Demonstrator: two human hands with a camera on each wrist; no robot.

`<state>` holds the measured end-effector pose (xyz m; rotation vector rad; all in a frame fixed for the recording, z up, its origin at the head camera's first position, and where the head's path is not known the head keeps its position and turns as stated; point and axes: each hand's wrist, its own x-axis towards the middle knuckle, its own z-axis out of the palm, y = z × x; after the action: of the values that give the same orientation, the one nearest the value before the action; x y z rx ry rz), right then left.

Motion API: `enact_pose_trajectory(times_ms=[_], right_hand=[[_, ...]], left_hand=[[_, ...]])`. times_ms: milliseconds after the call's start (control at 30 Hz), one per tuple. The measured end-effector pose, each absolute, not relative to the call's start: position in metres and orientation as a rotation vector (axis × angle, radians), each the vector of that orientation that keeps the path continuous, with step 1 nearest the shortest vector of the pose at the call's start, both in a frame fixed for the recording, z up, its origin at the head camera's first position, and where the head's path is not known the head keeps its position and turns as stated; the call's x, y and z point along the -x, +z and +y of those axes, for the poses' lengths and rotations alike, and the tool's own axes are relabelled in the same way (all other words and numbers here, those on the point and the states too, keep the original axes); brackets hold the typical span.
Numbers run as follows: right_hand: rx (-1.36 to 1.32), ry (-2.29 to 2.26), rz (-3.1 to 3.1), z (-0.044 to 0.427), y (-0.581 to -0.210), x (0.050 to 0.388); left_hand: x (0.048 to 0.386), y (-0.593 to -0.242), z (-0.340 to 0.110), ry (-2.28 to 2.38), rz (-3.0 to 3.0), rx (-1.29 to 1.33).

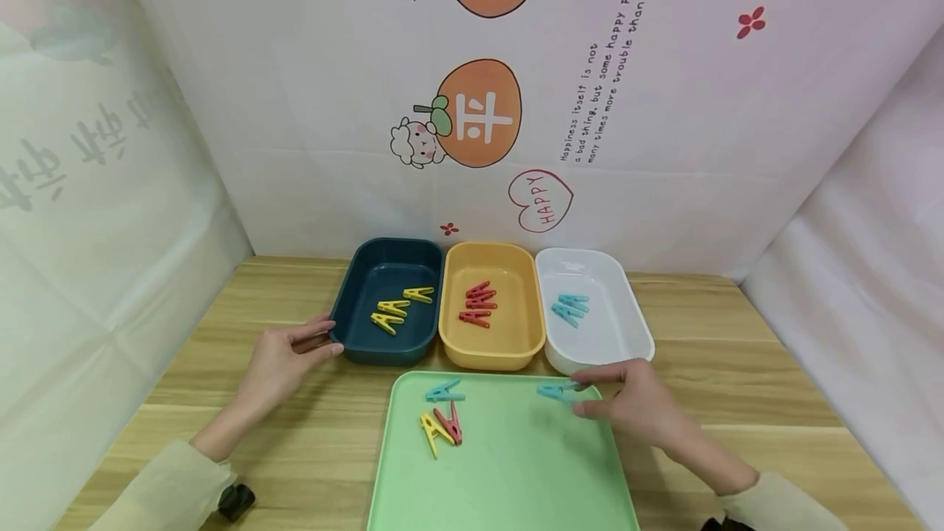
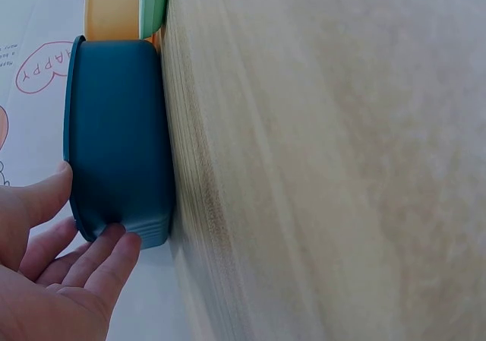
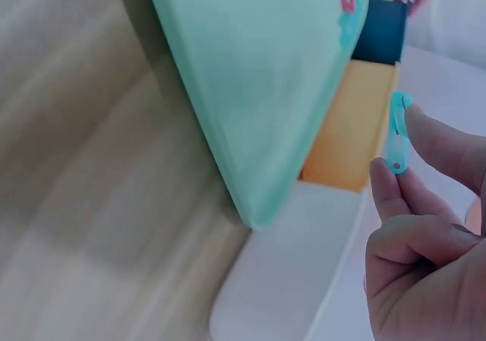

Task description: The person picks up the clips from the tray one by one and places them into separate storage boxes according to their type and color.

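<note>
My right hand (image 1: 637,404) pinches a light blue clothespin (image 1: 558,392) between thumb and fingers, above the upper right of the green tray (image 1: 509,474). In the right wrist view the same clothespin (image 3: 397,132) hangs clear of the tray. My left hand (image 1: 283,363) touches the outer left side of the dark blue bin (image 1: 391,355), fingers fairly straight, thumb by the near corner. On the tray lie a blue clothespin (image 1: 444,391), a yellow clothespin (image 1: 435,431) and a red clothespin (image 1: 451,423); the yellow and red ones touch.
Three yellow clothespins (image 1: 391,310) lie in the dark blue bin. The yellow bin (image 1: 492,359) holds three red clothespins (image 1: 478,306), and the white bin (image 1: 619,334) two blue clothespins (image 1: 570,310). The bins stand side by side behind the tray on a wooden table (image 1: 708,334), before a printed cloth (image 1: 317,105).
</note>
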<state>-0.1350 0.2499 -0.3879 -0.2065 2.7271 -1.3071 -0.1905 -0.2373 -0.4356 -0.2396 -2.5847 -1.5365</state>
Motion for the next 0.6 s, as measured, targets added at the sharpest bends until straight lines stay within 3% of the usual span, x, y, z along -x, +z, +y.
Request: enact_pose_trajectory(times_ms=[600], right_hand=[[0.078,-1.229,2.751,0.283,-0.344,0.17]], left_hand=[[0.189,-0.433,-0.236,-1.536,-2.595,0.22]])
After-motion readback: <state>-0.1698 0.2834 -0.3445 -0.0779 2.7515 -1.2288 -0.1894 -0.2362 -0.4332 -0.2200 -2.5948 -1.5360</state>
